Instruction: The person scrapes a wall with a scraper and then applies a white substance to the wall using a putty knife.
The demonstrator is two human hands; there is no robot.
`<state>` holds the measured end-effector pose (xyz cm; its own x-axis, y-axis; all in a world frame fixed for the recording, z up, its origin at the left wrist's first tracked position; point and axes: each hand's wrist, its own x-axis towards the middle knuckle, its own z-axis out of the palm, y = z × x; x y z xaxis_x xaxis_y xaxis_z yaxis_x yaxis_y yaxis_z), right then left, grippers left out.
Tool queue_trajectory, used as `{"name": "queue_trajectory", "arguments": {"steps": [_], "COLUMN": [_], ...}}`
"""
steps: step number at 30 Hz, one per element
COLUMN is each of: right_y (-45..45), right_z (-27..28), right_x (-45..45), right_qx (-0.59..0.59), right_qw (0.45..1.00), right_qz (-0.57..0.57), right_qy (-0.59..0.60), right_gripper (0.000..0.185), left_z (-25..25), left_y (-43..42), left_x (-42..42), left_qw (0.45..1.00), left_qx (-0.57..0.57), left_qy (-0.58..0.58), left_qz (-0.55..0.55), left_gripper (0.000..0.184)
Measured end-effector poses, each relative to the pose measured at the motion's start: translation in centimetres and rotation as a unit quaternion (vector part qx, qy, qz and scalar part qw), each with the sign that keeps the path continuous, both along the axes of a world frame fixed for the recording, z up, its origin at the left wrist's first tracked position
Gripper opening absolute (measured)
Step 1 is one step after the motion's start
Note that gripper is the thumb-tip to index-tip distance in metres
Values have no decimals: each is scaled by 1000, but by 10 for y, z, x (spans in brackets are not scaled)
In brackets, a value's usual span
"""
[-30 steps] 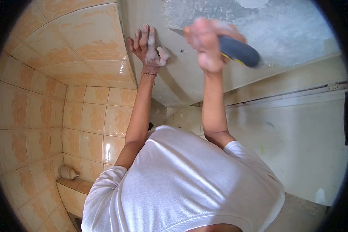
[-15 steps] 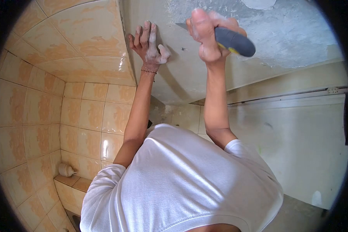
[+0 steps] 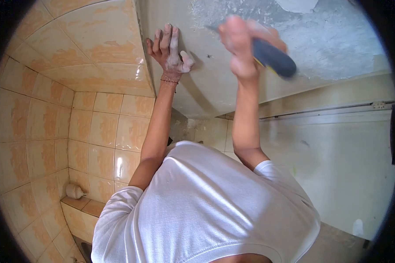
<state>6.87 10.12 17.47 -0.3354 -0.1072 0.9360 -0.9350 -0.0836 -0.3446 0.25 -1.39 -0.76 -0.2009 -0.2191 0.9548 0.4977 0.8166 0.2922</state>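
My left hand (image 3: 169, 50), dusted with white powder, lies spread against the grey-green wall (image 3: 210, 83), close to the edge of the tiles. My right hand (image 3: 245, 46) is wrapped round the dark handle of a scraper (image 3: 274, 59) with yellow edging. The hand is blurred by motion. Only a thin tip of the scraper's blade shows to the left of my fingers; the rest is hidden behind them. Around and above my right hand the wall has a rough, pale patch (image 3: 333, 48).
Orange and cream tiles (image 3: 103, 127) cover the wall at the left. A round whitish object (image 3: 74, 191) sits on a tiled ledge (image 3: 92, 207) at lower left. A pale door-like panel (image 3: 329, 166) with a rail along its top stands at the right.
My right hand and the scraper rose along the wall, then came slightly down and to the right. My left hand has kept its place on the wall as the view shifted a little.
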Motion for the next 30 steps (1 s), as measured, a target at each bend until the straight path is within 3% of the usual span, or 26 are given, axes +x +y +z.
{"name": "queue_trajectory", "arguments": {"steps": [4,6,8,11,17,22,25,28,30], "right_y": [-1,0,-4,4,3,7,0,2,7], "right_z": [-11,1,-1,-5,0,0,-1,-4,-3], "right_x": [-1,17,9,-1,10,12,11,-6,2], "right_qx": [29,7,-25,26,-41,19,-19,-28,3], "right_qw": [997,998,998,991,998,996,989,997,996], "right_qz": [-63,59,9,-92,-40,-80,-130,-68,-87], "right_qy": [35,26,64,94,19,26,65,9,18], "right_gripper": [31,32,34,37,41,44,45,45,43], "left_z": [0,-1,-2,0,0,1,1,0,1], "left_y": [1,1,0,2,2,4,2,3,3], "left_x": [-3,-1,-1,-2,-1,0,0,1,1], "left_qw": [1000,1000,1000,1000,1000,1000,1000,1000,1000], "left_qx": [4,3,2,4,5,8,-1,2,3], "left_qy": [1,-9,-7,-2,-6,-7,-19,-6,-16], "left_qz": [8,7,7,5,-1,-8,5,-6,-1], "left_gripper": [63,63,63,65,69,73,75,73,72]}}
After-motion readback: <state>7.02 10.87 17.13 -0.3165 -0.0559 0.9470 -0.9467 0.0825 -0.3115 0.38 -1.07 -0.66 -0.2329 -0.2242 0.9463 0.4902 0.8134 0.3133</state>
